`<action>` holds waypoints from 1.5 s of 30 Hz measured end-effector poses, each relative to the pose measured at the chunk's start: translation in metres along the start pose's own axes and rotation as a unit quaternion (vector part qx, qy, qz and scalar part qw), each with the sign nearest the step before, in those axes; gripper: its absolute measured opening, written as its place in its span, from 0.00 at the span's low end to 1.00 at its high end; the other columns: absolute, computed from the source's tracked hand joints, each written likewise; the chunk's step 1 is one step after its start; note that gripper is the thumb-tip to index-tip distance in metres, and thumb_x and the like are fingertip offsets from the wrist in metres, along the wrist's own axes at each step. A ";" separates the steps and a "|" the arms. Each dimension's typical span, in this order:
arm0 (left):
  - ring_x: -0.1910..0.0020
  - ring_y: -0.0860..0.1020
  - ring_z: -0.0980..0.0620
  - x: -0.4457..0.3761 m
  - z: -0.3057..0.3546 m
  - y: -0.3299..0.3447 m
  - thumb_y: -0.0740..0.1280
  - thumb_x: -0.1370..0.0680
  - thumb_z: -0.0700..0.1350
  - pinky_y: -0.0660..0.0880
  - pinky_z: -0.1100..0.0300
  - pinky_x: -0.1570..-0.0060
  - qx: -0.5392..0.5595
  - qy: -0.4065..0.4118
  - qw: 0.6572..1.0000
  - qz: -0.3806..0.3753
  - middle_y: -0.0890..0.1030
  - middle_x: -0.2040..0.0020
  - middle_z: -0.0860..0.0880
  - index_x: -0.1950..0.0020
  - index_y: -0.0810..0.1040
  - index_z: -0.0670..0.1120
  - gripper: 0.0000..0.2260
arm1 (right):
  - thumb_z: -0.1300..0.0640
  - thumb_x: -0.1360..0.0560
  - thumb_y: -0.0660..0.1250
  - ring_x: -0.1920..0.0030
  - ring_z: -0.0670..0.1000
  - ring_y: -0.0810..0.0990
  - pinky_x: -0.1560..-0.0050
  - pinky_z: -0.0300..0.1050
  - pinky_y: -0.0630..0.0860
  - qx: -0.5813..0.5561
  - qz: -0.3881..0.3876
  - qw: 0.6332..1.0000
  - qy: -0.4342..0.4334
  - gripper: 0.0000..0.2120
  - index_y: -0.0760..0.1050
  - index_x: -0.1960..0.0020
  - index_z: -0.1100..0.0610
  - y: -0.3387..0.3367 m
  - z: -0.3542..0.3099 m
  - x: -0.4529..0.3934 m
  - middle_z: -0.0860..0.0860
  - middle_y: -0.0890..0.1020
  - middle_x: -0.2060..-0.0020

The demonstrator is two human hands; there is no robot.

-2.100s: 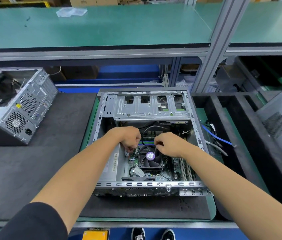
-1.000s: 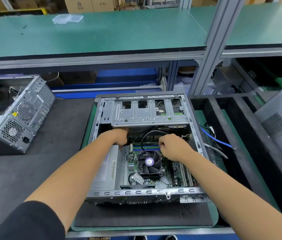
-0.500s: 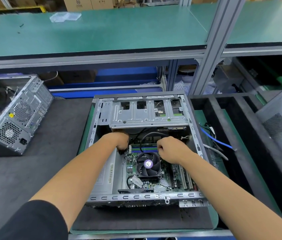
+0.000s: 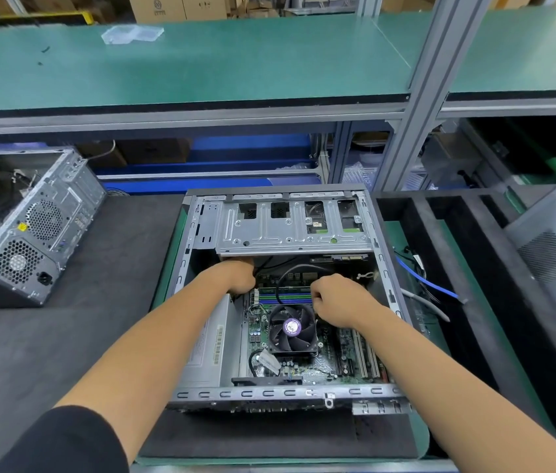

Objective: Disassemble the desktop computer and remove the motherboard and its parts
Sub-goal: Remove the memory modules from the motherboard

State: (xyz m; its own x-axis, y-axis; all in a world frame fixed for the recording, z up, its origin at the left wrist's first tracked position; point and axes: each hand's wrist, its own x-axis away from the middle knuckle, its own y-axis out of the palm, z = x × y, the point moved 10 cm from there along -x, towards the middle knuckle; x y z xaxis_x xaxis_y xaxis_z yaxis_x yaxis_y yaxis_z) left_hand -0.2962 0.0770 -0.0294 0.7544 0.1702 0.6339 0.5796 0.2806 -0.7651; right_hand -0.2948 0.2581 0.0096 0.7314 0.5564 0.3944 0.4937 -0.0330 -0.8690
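Observation:
The open desktop case point(image 4: 283, 392) lies on its side on a green mat. Inside is the motherboard point(image 4: 331, 367) with a black CPU fan point(image 4: 292, 327), and beyond the fan are blue and green memory slots point(image 4: 285, 297). My left hand point(image 4: 235, 276) reaches under the edge of the drive cage point(image 4: 290, 230) at the left end of those slots, its fingertips hidden. My right hand point(image 4: 336, 298) has curled fingers that pinch at the slots' right end, beside the fan. A black cable point(image 4: 298, 267) loops between both hands.
The silver power supply point(image 4: 206, 349) fills the case's left side. A second open case point(image 4: 30, 233) stands at the left on the dark mat. Black foam dividers point(image 4: 457, 268) with a blue cable point(image 4: 423, 281) lie to the right. A green shelf point(image 4: 201, 63) hangs above.
Both hands left the CPU fan and moved farther into the case to the two ends of the memory slots. In the last half second they have hardly shifted.

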 end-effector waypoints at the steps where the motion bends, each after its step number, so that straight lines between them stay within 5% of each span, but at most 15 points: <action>1: 0.57 0.76 0.47 0.002 0.001 0.000 0.54 0.18 0.42 0.71 0.59 0.60 0.010 -0.003 1.000 -0.003 0.77 0.38 0.38 0.34 0.70 0.37 0.16 | 0.61 0.24 0.57 0.59 0.56 0.77 0.63 0.45 0.71 0.000 -0.003 1.000 0.000 0.06 0.72 0.56 0.55 0.001 0.000 0.000 0.53 0.78 0.59; 3: 0.68 0.75 0.51 0.001 -0.001 0.000 0.54 0.17 0.43 0.72 0.61 0.69 0.058 -0.016 0.998 0.009 0.80 0.42 0.39 0.37 0.74 0.37 0.16 | 0.61 0.23 0.57 0.59 0.56 0.77 0.62 0.45 0.72 0.000 -0.007 1.000 -0.002 0.06 0.72 0.55 0.55 0.002 0.000 0.000 0.53 0.78 0.60; 5: 0.69 0.74 0.53 0.002 -0.003 -0.006 0.54 0.16 0.45 0.73 0.62 0.69 0.098 -0.024 0.994 0.034 0.80 0.42 0.39 0.35 0.73 0.38 0.16 | 0.60 0.23 0.58 0.59 0.56 0.77 0.62 0.45 0.72 0.002 -0.010 1.000 -0.003 0.06 0.73 0.54 0.55 0.002 -0.001 0.000 0.53 0.78 0.59; 10: 0.40 0.75 0.44 0.007 -0.001 -0.004 0.59 0.17 0.44 0.72 0.54 0.43 0.066 0.008 0.997 0.027 0.76 0.36 0.39 0.35 0.73 0.34 0.16 | 0.60 0.23 0.58 0.60 0.56 0.78 0.62 0.45 0.73 -0.002 -0.015 1.000 -0.009 0.07 0.74 0.55 0.56 0.003 -0.002 0.000 0.54 0.79 0.60; 14: 0.54 0.76 0.46 0.000 -0.001 -0.013 0.54 0.17 0.43 0.76 0.54 0.46 0.098 -0.008 0.993 0.071 0.79 0.42 0.40 0.38 0.75 0.38 0.15 | 0.61 0.23 0.58 0.61 0.56 0.76 0.63 0.45 0.72 -0.004 -0.017 1.000 -0.010 0.07 0.74 0.56 0.57 0.005 -0.001 0.001 0.55 0.78 0.61; 18: 0.51 0.71 0.46 0.003 0.001 -0.013 0.54 0.19 0.41 0.69 0.58 0.51 0.070 0.005 0.996 0.051 0.75 0.39 0.39 0.35 0.71 0.39 0.14 | 0.61 0.23 0.58 0.62 0.56 0.76 0.62 0.46 0.72 -0.008 -0.017 1.000 -0.007 0.07 0.74 0.56 0.59 0.005 0.000 0.001 0.56 0.80 0.60; 22: 0.61 0.72 0.48 0.010 0.006 -0.005 0.56 0.21 0.38 0.68 0.60 0.70 0.003 0.023 1.000 0.012 0.77 0.50 0.42 0.31 0.68 0.41 0.18 | 0.61 0.23 0.58 0.62 0.56 0.75 0.62 0.47 0.73 -0.006 -0.015 1.000 -0.009 0.08 0.75 0.55 0.60 0.005 0.000 0.000 0.57 0.80 0.60; 27: 0.54 0.77 0.47 0.016 0.010 -0.004 0.61 0.22 0.41 0.74 0.58 0.58 0.019 0.055 0.998 -0.004 0.81 0.46 0.42 0.41 0.77 0.39 0.13 | 0.62 0.25 0.58 0.56 0.56 0.77 0.58 0.47 0.75 -0.016 -0.005 1.000 -0.012 0.07 0.75 0.52 0.57 0.004 -0.001 -0.001 0.55 0.80 0.54; 30: 0.64 0.82 0.52 0.022 0.015 -0.001 0.64 0.27 0.38 0.74 0.64 0.68 0.063 0.078 0.994 -0.044 0.85 0.58 0.43 0.54 0.82 0.38 0.08 | 0.64 0.26 0.58 0.51 0.55 0.77 0.51 0.50 0.78 -0.034 0.000 0.999 -0.023 0.11 0.75 0.48 0.57 0.004 -0.003 -0.002 0.54 0.78 0.49; 33: 0.60 0.82 0.51 0.034 0.029 0.015 0.69 0.26 0.43 0.76 0.63 0.66 0.049 0.119 0.985 -0.118 0.84 0.58 0.46 0.52 0.81 0.42 0.06 | 0.64 0.25 0.57 0.53 0.54 0.77 0.53 0.49 0.78 -0.045 -0.013 0.998 -0.032 0.11 0.75 0.47 0.57 0.007 -0.005 -0.002 0.54 0.78 0.50; 38: 0.69 0.79 0.55 0.039 0.034 0.021 0.68 0.25 0.39 0.75 0.65 0.68 0.089 0.155 0.974 -0.137 0.81 0.67 0.49 0.59 0.79 0.44 0.04 | 0.64 0.26 0.58 0.56 0.55 0.77 0.56 0.49 0.76 -0.039 -0.025 0.998 -0.050 0.10 0.75 0.48 0.57 0.011 -0.011 0.000 0.54 0.79 0.54; 41: 0.66 0.77 0.51 0.037 0.039 0.009 0.67 0.24 0.40 0.77 0.58 0.64 0.103 0.179 0.976 -0.075 0.79 0.63 0.48 0.55 0.78 0.42 0.02 | 0.64 0.26 0.59 0.56 0.53 0.76 0.54 0.48 0.76 -0.045 0.007 0.997 -0.055 0.08 0.75 0.51 0.56 0.002 -0.013 0.004 0.51 0.77 0.55; 45: 0.66 0.76 0.52 0.036 0.037 -0.008 0.68 0.25 0.39 0.76 0.56 0.61 0.125 0.198 0.972 0.008 0.78 0.65 0.53 0.56 0.78 0.48 0.04 | 0.57 0.33 0.63 0.65 0.52 0.74 0.68 0.43 0.68 0.014 0.112 0.986 -0.121 0.02 0.71 0.63 0.52 -0.023 -0.039 0.025 0.45 0.74 0.69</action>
State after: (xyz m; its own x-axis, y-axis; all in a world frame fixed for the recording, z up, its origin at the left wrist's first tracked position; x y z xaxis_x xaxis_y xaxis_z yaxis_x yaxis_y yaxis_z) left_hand -0.2855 0.1162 0.0036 0.8513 -0.1872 0.4901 0.5107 0.5094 -0.6926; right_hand -0.2691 0.2401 0.0513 0.6853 0.7197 0.1111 0.3164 -0.1569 -0.9356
